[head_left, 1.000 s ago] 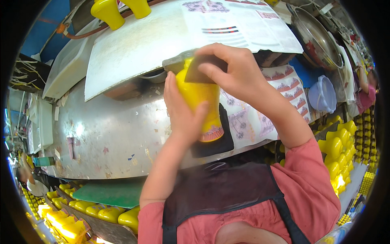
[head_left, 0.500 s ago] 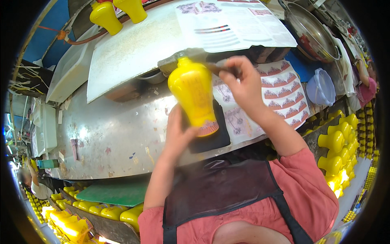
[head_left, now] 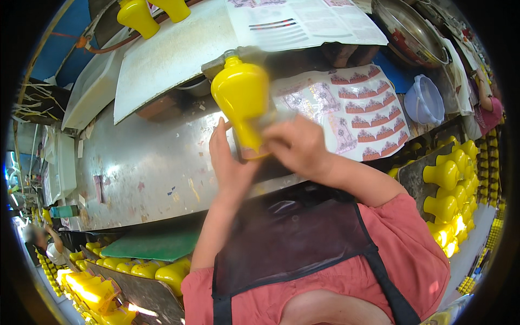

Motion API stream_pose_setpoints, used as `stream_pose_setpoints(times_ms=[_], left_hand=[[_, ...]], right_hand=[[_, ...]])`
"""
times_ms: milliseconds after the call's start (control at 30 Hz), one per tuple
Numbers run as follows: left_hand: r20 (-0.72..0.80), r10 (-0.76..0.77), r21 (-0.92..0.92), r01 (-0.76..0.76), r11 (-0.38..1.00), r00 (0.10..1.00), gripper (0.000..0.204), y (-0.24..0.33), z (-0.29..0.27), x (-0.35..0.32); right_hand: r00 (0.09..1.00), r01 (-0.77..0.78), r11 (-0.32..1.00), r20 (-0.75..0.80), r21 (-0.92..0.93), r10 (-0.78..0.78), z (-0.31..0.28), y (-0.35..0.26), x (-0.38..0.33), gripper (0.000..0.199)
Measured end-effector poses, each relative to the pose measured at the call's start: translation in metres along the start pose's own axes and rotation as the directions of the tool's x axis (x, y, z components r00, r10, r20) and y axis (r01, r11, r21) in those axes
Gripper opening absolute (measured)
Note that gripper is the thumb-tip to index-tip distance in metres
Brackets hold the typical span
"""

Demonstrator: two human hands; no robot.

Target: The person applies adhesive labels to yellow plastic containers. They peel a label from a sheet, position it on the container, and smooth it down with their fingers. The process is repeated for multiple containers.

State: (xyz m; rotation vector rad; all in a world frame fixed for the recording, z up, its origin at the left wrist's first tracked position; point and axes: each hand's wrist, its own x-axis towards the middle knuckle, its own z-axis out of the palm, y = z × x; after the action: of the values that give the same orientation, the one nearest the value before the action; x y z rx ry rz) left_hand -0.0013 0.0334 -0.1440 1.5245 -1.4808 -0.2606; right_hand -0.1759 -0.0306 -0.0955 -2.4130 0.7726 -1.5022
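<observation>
A glossy yellow vase-shaped bottle (head_left: 238, 89) leans over the metal worktable in front of me. Its narrow glass neck points away from me, at a dark block (head_left: 213, 66). My left hand (head_left: 230, 160) is closed about the lower end, thumb and fingers on either side, next to a pinkish patterned band near the base. My right hand (head_left: 300, 143) is at the bottle's lower right side, its fingers closed on a small flat tool (head_left: 275, 117), blurred by motion. Beside them lies a sheet of purple-red curved decals (head_left: 374, 108).
Printed sheets cover part of a raised white board (head_left: 168, 59); two yellow bottles (head_left: 136, 17) stand at its far left. A lavender bucket (head_left: 424, 101) and a large metal pan (head_left: 410, 32) are at right. Racks of yellow bottles (head_left: 445, 174) flank me. Another person is at far left.
My right hand has come down with the tool from the bottle's shoulder to its lower part. The bottle has turned, so the marking on its front no longer shows. The view has shifted slightly.
</observation>
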Motion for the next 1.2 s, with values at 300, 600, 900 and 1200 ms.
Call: stream_pose_setpoints(times_ms=[300,600,900,1200], left_hand=[[0.151,-0.043,-0.104,0.060,0.993,0.988,0.071,-0.006,0.002,0.001],[0.216,-0.087,-0.100,0.111,0.989,0.973,0.098,-0.005,0.005,0.000],[0.214,-0.094,-0.123,0.122,0.985,0.972,0.098,-0.005,0.007,0.000],[0.184,-0.080,-0.078,0.095,0.992,0.980,0.095,0.003,0.008,0.000]], right_hand=[[0.994,-0.053,0.999,0.097,-0.011,0.054,-0.006,-0.002,-0.012,0.024],[0.727,-0.599,0.792,0.334,-0.119,0.600,-0.077,0.053,-0.033,0.019],[0.687,-0.029,0.876,0.627,-0.482,0.367,-0.079,0.009,-0.112,0.039],[0.667,-0.074,0.803,0.570,-0.591,0.480,-0.071,0.003,-0.113,0.050]])
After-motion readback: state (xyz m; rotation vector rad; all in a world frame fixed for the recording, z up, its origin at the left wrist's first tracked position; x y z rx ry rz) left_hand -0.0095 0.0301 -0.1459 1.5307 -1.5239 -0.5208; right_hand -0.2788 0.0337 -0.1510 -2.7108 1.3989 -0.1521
